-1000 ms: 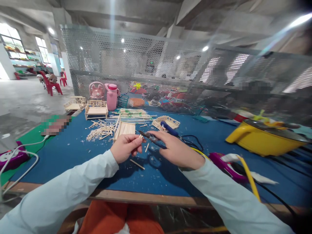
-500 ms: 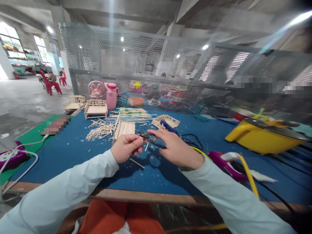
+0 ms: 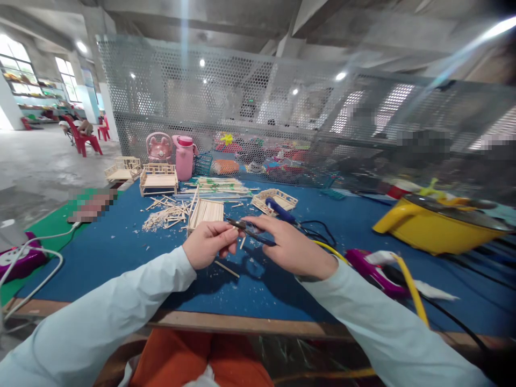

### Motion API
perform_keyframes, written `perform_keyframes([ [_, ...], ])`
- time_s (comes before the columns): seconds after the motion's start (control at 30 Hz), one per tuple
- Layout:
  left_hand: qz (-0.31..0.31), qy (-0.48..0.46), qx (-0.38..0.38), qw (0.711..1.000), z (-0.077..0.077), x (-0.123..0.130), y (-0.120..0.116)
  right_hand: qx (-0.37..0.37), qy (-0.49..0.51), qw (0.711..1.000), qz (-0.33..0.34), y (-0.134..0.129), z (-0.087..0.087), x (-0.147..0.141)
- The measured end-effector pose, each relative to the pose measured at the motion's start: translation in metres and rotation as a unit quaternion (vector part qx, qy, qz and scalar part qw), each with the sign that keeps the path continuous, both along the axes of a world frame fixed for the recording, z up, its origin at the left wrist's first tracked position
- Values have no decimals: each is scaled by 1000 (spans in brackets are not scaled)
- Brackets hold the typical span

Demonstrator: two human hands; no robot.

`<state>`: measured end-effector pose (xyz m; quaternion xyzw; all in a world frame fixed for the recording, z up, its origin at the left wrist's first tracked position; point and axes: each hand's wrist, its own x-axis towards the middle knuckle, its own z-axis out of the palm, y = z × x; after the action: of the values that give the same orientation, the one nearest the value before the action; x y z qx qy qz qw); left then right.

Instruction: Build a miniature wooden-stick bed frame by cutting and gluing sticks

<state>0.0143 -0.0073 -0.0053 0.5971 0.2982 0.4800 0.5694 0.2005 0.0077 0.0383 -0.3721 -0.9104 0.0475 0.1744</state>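
Note:
My right hand (image 3: 292,244) is closed around dark-handled cutting pliers (image 3: 253,233), their jaws pointing left at my left fingertips. My left hand (image 3: 210,243) pinches a small pale wooden stick (image 3: 235,228), mostly hidden by the fingers, right at the jaws. Just behind my left hand stands a stick-built piece (image 3: 207,210) with a slatted base and a raised side. A loose stick (image 3: 227,269) lies on the blue mat below my hands. Past my right hand, a blue glue gun (image 3: 280,209) leans against a low stick frame (image 3: 269,198).
Short cut sticks (image 3: 167,215) are heaped on the left, with longer sticks (image 3: 220,185) behind. Two small wooden beds (image 3: 158,180) and a pink bottle (image 3: 184,158) stand at the back left. On the right are a purple power strip (image 3: 374,274) and a yellow pot (image 3: 439,228).
Almost nothing differs. Both hands stay in the same place, with the pliers against the stick; the plier handles look slightly closer together now.

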Motion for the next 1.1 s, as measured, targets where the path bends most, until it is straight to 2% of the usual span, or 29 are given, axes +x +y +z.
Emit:
perform_keyframes([
  [0.23, 20, 9, -14, 1000, 1, 1, -2, -22, 44, 999, -6, -2, -10, -6],
  [0.4, 47, 70, 60, 995, -1, 0, -3, -11, 27, 999, -28, 0, -18, -4],
  [0.5, 56, 103, 100, 988, -1, -1, -3, -13, 3, 999, -33, 0, -16, -1],
  [0.73, 39, 116, 72, 990, -2, 0, 0, -71, -18, 997, -19, 2, -11, 1],
  [0.87, 26, 116, 57, 991, -4, 0, 2, -124, -2, 992, 21, 9, -9, 4],
  [0.93, 23, 120, 65, 990, -6, 0, 3, -178, 8, 983, 37, 12, -7, 7],
  [1.03, 20, 132, 88, 987, -8, 0, 2, -309, 22, 949, 58, 15, -6, 10],
  [1.1, 21, 132, 86, 987, -9, 1, 1, -370, 38, 926, 69, 16, -6, 11],
])
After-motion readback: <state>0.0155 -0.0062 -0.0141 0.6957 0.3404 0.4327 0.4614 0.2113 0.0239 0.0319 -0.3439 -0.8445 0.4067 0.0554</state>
